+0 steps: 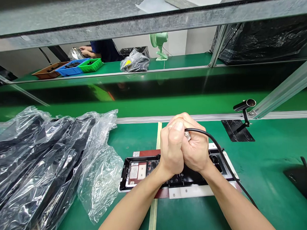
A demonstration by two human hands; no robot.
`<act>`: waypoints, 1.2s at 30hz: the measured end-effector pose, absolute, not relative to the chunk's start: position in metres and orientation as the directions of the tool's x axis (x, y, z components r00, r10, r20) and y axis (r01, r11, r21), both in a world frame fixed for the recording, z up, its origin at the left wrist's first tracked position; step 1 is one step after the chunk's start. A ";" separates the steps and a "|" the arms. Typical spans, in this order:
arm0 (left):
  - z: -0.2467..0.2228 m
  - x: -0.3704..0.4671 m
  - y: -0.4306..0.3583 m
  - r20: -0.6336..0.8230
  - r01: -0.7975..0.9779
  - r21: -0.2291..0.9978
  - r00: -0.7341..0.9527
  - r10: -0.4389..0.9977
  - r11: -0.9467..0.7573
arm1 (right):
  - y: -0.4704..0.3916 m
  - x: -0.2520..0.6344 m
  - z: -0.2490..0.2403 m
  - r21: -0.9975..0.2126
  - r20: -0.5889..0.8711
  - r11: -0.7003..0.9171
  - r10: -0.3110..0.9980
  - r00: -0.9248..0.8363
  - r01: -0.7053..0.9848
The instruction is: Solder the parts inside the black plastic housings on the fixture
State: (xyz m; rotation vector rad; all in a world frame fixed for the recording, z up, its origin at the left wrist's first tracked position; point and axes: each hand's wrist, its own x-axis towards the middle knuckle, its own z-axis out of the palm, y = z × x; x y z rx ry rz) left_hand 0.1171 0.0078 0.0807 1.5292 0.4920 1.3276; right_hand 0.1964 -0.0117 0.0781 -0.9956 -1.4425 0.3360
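My left hand (171, 150) and my right hand (197, 148) are pressed together, fingers wrapped around a tool whose body they hide. A black cable (213, 139) leaves the top of this grip and curves down to the right past my right forearm. Between the hands a small silvery bit shows. Directly under them lies a long black plastic housing (122, 175), open side up, with round holes and ribs inside. It rests in a red-brown and white fixture (190, 191). Where the tool's lower end meets the housing is hidden.
Clear plastic bags (102, 179) with long black parts cover the left side. At right stand a black tube holder (244, 105) and a dark object (304, 179). A metal shelf (128, 27) crosses above. Behind are parts bins (72, 68), a green fan (161, 46) and another person's hands (85, 51).
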 end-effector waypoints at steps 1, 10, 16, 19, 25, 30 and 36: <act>0.081 0.117 0.008 0.487 -0.297 0.866 0.313 0.815 -0.403 | -0.012 0.196 0.078 -0.731 0.660 0.577 0.733 0.165 0.365; 0.081 0.118 0.008 0.483 -0.290 0.869 0.317 0.816 -0.401 | -0.011 0.197 0.078 -0.730 0.662 0.578 0.731 0.165 0.366; 0.077 0.119 0.008 0.462 -0.352 0.869 0.325 0.825 -0.348 | -0.011 0.196 0.078 -0.730 0.662 0.577 0.729 0.172 0.367; 0.076 0.120 0.008 0.446 -0.353 0.876 0.328 0.833 -0.330 | -0.011 0.196 0.078 -0.733 0.663 0.582 0.728 0.176 0.354; 0.078 0.117 0.008 0.444 -0.285 0.888 0.331 0.833 -0.361 | -0.011 0.196 0.078 -0.728 0.665 0.580 0.726 0.173 0.366; 0.079 0.118 0.008 0.433 -0.303 0.891 0.345 0.833 -0.338 | -0.011 0.196 0.078 -0.729 0.664 0.580 0.728 0.171 0.363; 0.079 0.122 0.006 0.437 -0.357 0.879 0.340 0.833 -0.315 | -0.012 0.196 0.078 -0.732 0.664 0.583 0.728 0.173 0.354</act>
